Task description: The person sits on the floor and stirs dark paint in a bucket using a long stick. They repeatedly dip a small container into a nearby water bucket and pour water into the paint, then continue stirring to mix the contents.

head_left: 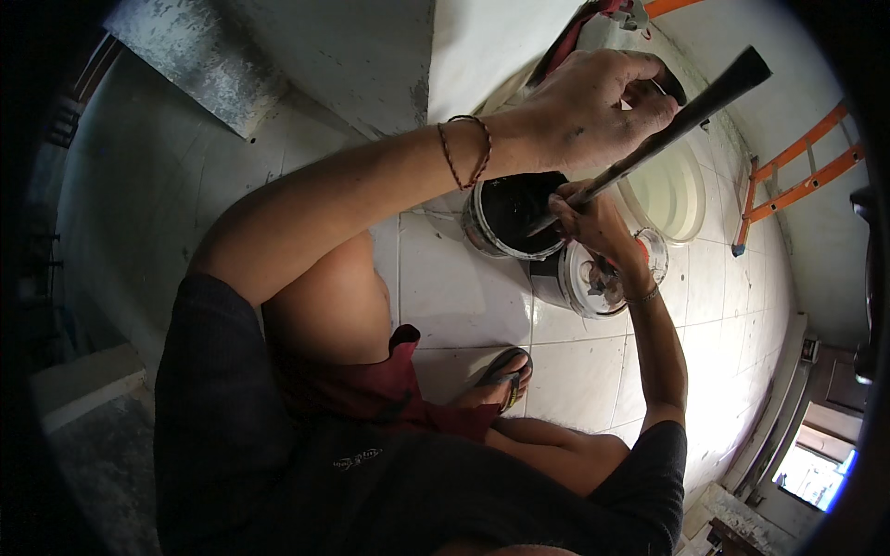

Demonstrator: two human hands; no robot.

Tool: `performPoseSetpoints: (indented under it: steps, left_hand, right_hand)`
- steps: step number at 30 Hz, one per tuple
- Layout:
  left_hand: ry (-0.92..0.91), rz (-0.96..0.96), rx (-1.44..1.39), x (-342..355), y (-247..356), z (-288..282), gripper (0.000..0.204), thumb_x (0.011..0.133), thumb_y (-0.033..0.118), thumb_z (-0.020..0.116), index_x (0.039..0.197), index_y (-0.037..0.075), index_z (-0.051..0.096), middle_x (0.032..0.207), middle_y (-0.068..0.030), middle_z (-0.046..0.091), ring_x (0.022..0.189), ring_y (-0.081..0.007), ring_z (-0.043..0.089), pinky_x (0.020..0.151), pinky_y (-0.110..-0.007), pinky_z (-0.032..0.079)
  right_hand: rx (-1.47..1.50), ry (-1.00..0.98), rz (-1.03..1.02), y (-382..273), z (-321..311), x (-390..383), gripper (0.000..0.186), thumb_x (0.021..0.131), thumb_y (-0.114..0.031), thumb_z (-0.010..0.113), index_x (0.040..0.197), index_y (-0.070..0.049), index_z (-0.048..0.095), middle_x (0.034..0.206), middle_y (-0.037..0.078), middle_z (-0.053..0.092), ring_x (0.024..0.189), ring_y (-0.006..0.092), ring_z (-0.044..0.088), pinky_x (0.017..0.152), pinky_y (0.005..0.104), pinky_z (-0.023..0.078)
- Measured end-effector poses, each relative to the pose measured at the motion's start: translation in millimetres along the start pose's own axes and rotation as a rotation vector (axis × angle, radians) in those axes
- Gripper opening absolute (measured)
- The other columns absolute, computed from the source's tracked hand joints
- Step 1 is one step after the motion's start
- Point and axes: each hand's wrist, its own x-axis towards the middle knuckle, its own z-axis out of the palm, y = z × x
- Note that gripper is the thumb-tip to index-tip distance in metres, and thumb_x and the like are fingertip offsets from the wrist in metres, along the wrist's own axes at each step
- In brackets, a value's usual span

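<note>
My right hand (pixel 598 222) is closed around a long dark stick (pixel 686 125). The stick slants from a wide end at upper right down to the mouth of a bucket (pixel 480 233) with black inside. Above and across the stick reaches my left hand (pixel 589 111), its fingers bent and closed. A dark curved piece with a thin bright edge (pixel 671 83) shows at those fingertips; its kind I cannot make out. Under my right forearm stands a second bucket (pixel 552 283), its top smeared and partly hidden.
A large pale tub (pixel 695 208) stands just beyond the buckets. An orange ladder (pixel 797 190) leans at the right wall. White floor tiles (pixel 575 371) lie around my sandalled foot (pixel 505 380). A grey wall corner (pixel 371 65) rises at upper left.
</note>
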Motion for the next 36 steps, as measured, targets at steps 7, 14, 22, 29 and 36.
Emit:
performPoseSetpoints:
  steps: [7, 14, 22, 29, 36]
  left_hand:
    - [0.124, -0.059, -0.027, 1.8, 3.2, 5.6, 0.031, 0.100, 0.022, 0.060, 0.114, -0.005, 0.066, 0.093, -0.0136, 0.073, 0.095, -0.0201, 0.071, 0.088, -0.036, 0.054]
    - [0.065, -0.091, -0.106, 1.5, 8.7, -1.7, 0.032, 0.100, 0.022, 0.059, 0.114, -0.006, 0.065, 0.091, -0.0106, 0.070, 0.089, -0.0166, 0.068, 0.085, -0.036, 0.053]
    - [0.132, -0.042, -0.049, 2.1, 2.5, 4.1, 0.033, 0.100, 0.024, 0.058, 0.111, -0.006, 0.064, 0.085, -0.0075, 0.068, 0.083, -0.0147, 0.066, 0.082, -0.034, 0.052]
    - [0.129, -0.049, -0.067, 2.4, 6.4, 3.5, 0.030, 0.098, 0.022, 0.059, 0.109, -0.005, 0.064, 0.082, -0.0084, 0.067, 0.081, -0.0149, 0.066, 0.079, -0.033, 0.053]
    - [0.105, -0.108, -0.132, 1.9, 9.0, -0.4, 0.028, 0.098, 0.022, 0.059, 0.108, -0.004, 0.064, 0.083, -0.0094, 0.068, 0.081, -0.0160, 0.067, 0.079, -0.034, 0.054]
  right_hand:
    - [-0.173, 0.208, -0.183, -5.7, -0.7, 3.5, 0.029, 0.100, -0.015, 0.064, 0.078, 0.004, 0.061, 0.060, 0.007, 0.058, 0.056, 0.0142, 0.059, 0.052, 0.0319, 0.046]
    - [0.081, 0.031, 0.008, -7.0, 2.4, 2.8, 0.033, 0.102, -0.018, 0.061, 0.077, 0.004, 0.062, 0.056, 0.008, 0.057, 0.052, 0.0145, 0.059, 0.052, 0.0327, 0.047]
    - [-0.230, 0.155, -0.240, 1.5, 0.6, 2.9, 0.035, 0.101, -0.019, 0.061, 0.074, 0.002, 0.058, 0.055, 0.008, 0.052, 0.050, 0.0180, 0.055, 0.050, 0.0362, 0.044]
    - [0.038, 0.187, -0.072, 1.4, 6.2, 7.7, 0.036, 0.102, -0.021, 0.061, 0.075, 0.003, 0.060, 0.054, 0.009, 0.053, 0.050, 0.0164, 0.056, 0.049, 0.0356, 0.045]
    - [0.079, -0.024, 0.041, -1.0, -1.0, 0.1, 0.036, 0.101, -0.019, 0.061, 0.072, 0.002, 0.057, 0.055, 0.007, 0.055, 0.051, 0.0140, 0.056, 0.048, 0.0338, 0.044]
